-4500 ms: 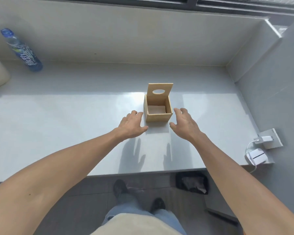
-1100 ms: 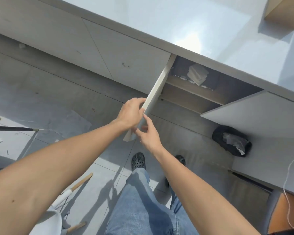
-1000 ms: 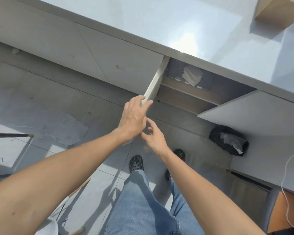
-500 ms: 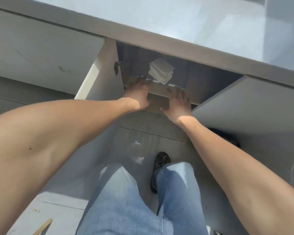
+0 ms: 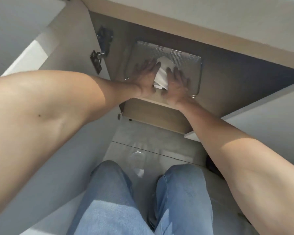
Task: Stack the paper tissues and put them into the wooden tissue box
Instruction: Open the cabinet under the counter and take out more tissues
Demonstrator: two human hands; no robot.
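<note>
Both hands reach into the open cabinet under the tabletop (image 5: 210, 16), and the landmark there is the grey tray (image 5: 185, 65) with a slotted back edge, sitting on the cabinet shelf. The paper tissues (image 5: 162, 74) lie as a small white pile on the middle of that tray. The left hand (image 5: 145, 75) lies flat against the pile's left side, and the right hand (image 5: 177, 82) against its right side. Each grip is spread, with the fingers laid out long and nothing pinched; the palms seem to bracket the pile and press it from both sides. Whether any finger has gone beneath the tissues cannot be told, since the view is blurred there.

The step in hand looks like gathering and squaring the tissues before lifting them. The wooden tissue box is out of view. The next move likely calls for closing both hands inward so the edges line up, slipping the fingers under the lowest sheet, and lifting the whole pile level off the tray, clear of the cabinet's top edge, without loose sheets sliding away.
</note>
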